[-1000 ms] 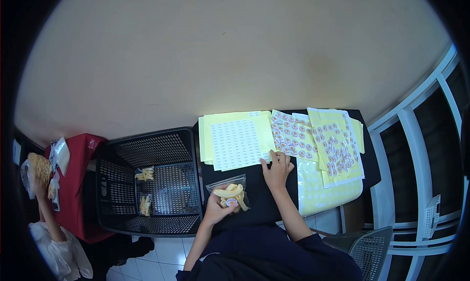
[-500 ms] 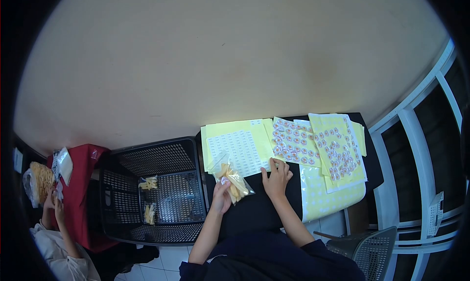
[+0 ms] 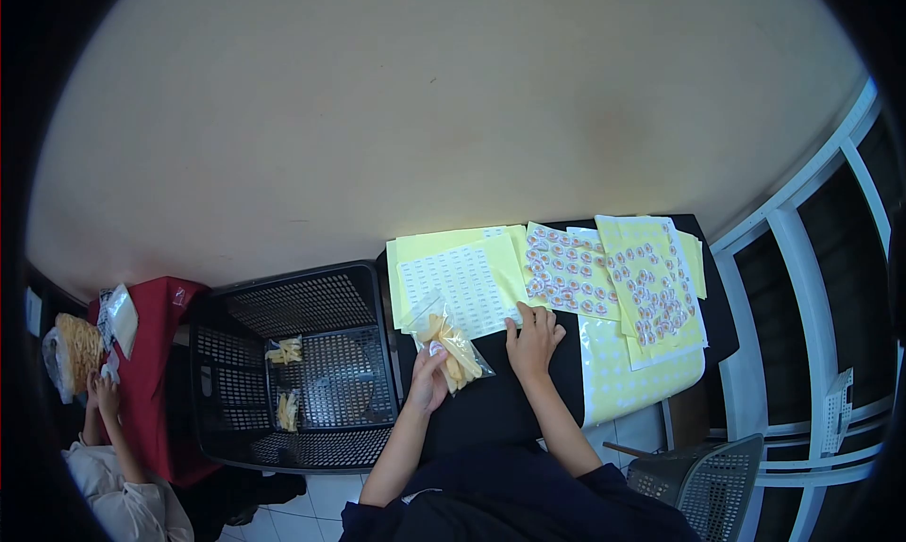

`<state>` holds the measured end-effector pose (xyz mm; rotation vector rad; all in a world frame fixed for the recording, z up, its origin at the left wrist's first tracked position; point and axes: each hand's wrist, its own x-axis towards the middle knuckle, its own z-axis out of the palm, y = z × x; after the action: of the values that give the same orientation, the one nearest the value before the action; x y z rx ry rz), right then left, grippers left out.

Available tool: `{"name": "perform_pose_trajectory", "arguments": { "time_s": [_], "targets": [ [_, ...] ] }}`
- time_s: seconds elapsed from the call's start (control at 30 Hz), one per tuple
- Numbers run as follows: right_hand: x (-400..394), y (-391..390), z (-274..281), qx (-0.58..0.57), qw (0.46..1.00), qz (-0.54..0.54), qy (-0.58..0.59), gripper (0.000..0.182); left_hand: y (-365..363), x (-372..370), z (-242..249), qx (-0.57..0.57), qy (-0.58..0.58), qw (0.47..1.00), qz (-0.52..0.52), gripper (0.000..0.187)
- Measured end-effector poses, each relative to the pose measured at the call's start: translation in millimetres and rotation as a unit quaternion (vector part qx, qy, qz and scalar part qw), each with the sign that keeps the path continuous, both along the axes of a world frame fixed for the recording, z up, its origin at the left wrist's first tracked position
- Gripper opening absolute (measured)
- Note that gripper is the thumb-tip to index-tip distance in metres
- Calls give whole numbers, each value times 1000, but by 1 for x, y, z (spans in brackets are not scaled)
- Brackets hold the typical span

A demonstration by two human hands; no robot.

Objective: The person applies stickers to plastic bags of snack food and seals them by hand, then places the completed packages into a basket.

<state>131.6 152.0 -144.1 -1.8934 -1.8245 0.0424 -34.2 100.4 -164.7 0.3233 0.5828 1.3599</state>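
Note:
In my left hand [image 3: 429, 381] is a clear plastic bag [image 3: 453, 358] of pale yellow snack sticks, gripped near its lower left side. The bag tilts over the bottom edge of a sheet of small printed labels [image 3: 448, 282]. My right hand [image 3: 535, 342] rests at that sheet's lower right corner, its thumb and index finger apart and its fingertips touching the paper edge. Right of it lie yellow backing sheets with round red-and-white stickers [image 3: 571, 273], overlapped by another sticker sheet [image 3: 651, 296].
A black plastic basket [image 3: 293, 457] left of the black-covered table [image 3: 491, 410] holds two snack bags [image 3: 285, 351]. Farther left, a co-worker's hands [image 3: 104, 391] are by a red-covered table [image 3: 156, 353] and a large snack bag [image 3: 77, 348]. A chair [image 3: 713, 481] stands at lower right.
The bag and both my hands stay nearly in place, with the right fingertips shifting slightly at the sheet's corner. The co-worker's hands have moved a little.

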Motion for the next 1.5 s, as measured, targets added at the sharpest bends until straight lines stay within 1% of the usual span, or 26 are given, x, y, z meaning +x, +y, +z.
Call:
{"name": "perform_pose_trajectory", "arguments": {
  "time_s": [0.17, 0.23, 0.27, 0.33, 0.37, 0.43, 0.47, 0.53, 0.63, 0.7, 0.73, 0.77, 0.8, 0.83, 0.87, 0.9, 0.93, 0.97, 1.0, 1.03, 1.1, 1.17, 1.3, 1.4, 1.47, 1.5],
  "targets": [
    [0, 1, 3, 13, 1000, 6, -17, 29, 1, 3, 5, 10, 23, 1000, -2, 53],
    [0, 2, 5, 14, 1000, 8, -18, 28, 1, 4, 3, 1, 22, 1000, 1, 61],
    [0, 2, 5, 15, 1000, 10, -18, 27, 0, 5, 2, 0, 23, 1000, 1, 61],
    [-1, 2, 7, 22, 1000, 9, -20, 24, 0, 10, 3, 10, 125, 992, 22, 70],
    [-1, 2, 7, 29, 999, 9, -23, 21, -1, 11, 4, 8, 125, 992, 22, 70],
    [-1, 3, 6, 16, 1000, 8, -10, 17, -2, 13, 12, 6, 139, 990, 12, 78],
    [-1, 4, 5, 3, 1000, 8, 3, 13, -2, 11, 9, 5, 139, 990, 13, 78],
    [1, 7, 4, 0, 1000, 2, 19, 10, 1, 7, 4, -6, 61, 998, 14, 78],
    [5, 12, 8, -14, 998, -4, 56, 7, -1, 9, 9, -9, 82, 996, 23, 72],
    [10, 13, 15, -60, 982, 7, 181, 8, -1, 12, 13, -16, 103, 994, 31, 69],
    [12, 15, 16, -55, 957, 33, 281, 16, 0, 13, 16, -21, 123, 992, 36, 66],
    [12, 13, 18, -54, 957, 35, 282, 16, 0, 14, 18, -20, 123, 991, 38, 66],
    [5, 4, 38, -67, 916, 80, 387, 22, 0, 15, 20, -5, 154, 987, 41, 64],
    [0, -2, 49, -79, 862, 122, 486, 28, -1, 16, 22, 9, 185, 982, 44, 62],
    [-2, -6, 49, -66, 864, 166, 470, 38, -3, 18, 24, 9, 185, 982, 45, 62],
    [-6, -13, 63, -35, 891, 180, 415, 31, -3, 21, 27, 58, 225, 971, 60, 59],
    [-9, -17, 72, -23, 898, 195, 394, 24, -4, 22, 30, 106, 265, 955, 75, 57],
    [-12, -21, 77, -11, 904, 210, 373, 18, -5, 23, 35, 107, 266, 955, 76, 57],
    [-16, -23, 78, -11, 903, 211, 373, 18, -7, 23, 41, 130, 325, 934, 77, 58],
    [-21, -25, 78, 6, 905, 212, 368, 13, -9, 23, 48, 153, 382, 908, 78, 59],
    [-30, -28, 82, 24, 906, 214, 364, 9, -15, 23, 60, 134, 383, 912, 67, 58],
    [-37, -32, 93, 23, 932, 175, 316, 9, -18, 23, 70, 151, 448, 878, 79, 59],
    [-48, -37, 97, 20, 929, 194, 316, 9, -22, 21, 62, 132, 476, 867, 67, 61],
    [-49, -36, 90, 24, 917, 215, 336, 10, -21, 21, 63, 141, 446, 880, 79, 66],
    [-49, -37, 92, 26, 921, 209, 327, 9, -21, 20, 65, 166, 480, 858, 81, 67],
    [-49, -38, 94, 26, 922, 208, 326, 9, -22, 21, 65, 166, 480, 858, 81, 67]
  ]
}}
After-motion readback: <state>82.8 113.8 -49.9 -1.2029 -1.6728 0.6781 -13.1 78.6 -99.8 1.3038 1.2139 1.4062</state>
